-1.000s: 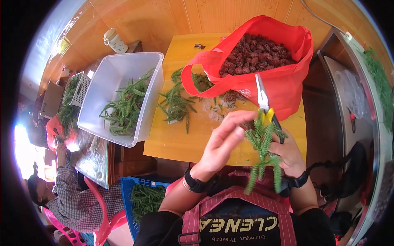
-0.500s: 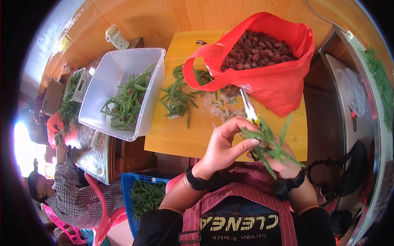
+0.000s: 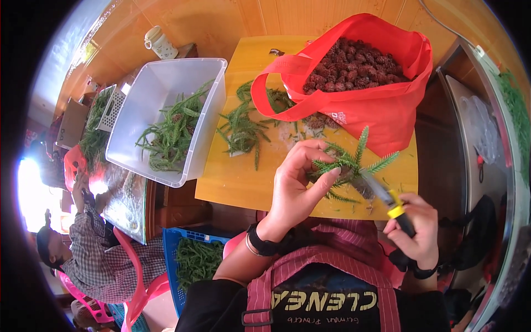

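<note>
Above the near edge of the yellow table, my left hand [image 3: 298, 185] pinches a green evergreen sprig [image 3: 359, 157] between thumb and fingers. The sprig's tips spread up and to the right. My right hand [image 3: 415, 232] is wrapped round the handle of a yellow-and-black-handled tool [image 3: 395, 207]. Its long grey metal end points up and left to the base of the sprig; motion blur leaves the tool's exact kind unclear, and I cannot tell whether they touch. Beyond both hands stands a red bag [image 3: 376, 110] full of brown pine cones [image 3: 354, 66].
More sprigs [image 3: 240, 130] and scraps lie on the yellow table [image 3: 232, 182]. A clear plastic bin [image 3: 130, 149] holding greenery stands left, with a blue crate [image 3: 171, 260] of greenery below. A person in a checked shirt [image 3: 91, 249] works at far left. A metal-framed shelf [image 3: 470, 99] borders the right.
My right hand has moved right and down, away from my left hand. The tool has swung from pointing away at the bag to pointing left at the sprig, which stays in my left hand.
</note>
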Motion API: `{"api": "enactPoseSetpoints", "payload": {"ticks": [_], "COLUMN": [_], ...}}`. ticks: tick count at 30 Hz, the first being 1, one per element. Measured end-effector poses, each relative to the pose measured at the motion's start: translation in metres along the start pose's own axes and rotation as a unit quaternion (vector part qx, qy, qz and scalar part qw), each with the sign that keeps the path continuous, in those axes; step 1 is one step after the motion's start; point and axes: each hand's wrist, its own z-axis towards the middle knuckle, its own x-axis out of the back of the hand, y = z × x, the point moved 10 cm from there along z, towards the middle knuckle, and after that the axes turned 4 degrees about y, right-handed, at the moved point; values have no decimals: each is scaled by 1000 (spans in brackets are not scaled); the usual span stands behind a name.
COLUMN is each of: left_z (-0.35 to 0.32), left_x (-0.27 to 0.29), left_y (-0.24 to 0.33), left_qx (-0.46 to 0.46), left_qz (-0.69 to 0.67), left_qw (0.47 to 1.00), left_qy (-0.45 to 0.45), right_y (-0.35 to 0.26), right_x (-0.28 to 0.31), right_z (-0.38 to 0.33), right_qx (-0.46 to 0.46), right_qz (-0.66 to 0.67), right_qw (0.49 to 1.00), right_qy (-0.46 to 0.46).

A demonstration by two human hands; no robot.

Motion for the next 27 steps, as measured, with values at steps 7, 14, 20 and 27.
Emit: {"api": "enactPoseSetpoints", "payload": {"ticks": [7, 14, 20, 27], "left_z": [0, 3, 2, -2], "left_x": [1, 4, 9, 6], "left_y": [9, 12, 20, 37], "left_qx": [-1, -40, -114, -184], "left_qz": [-30, 3, 127, 224], "left_qw": [999, 999, 984, 955], "left_qy": [26, 23, 45, 64], "right_y": [14, 17, 11, 20], "right_x": [-13, -13, -22, -21], "right_z": [-2, -1, -1, 1], "right_qx": [-66, -89, -75, -115], "right_qz": [-41, -14, -1, -14], "right_qw": [997, 996, 997, 993], "right_qy": [-7, 28, -26, 16]}}
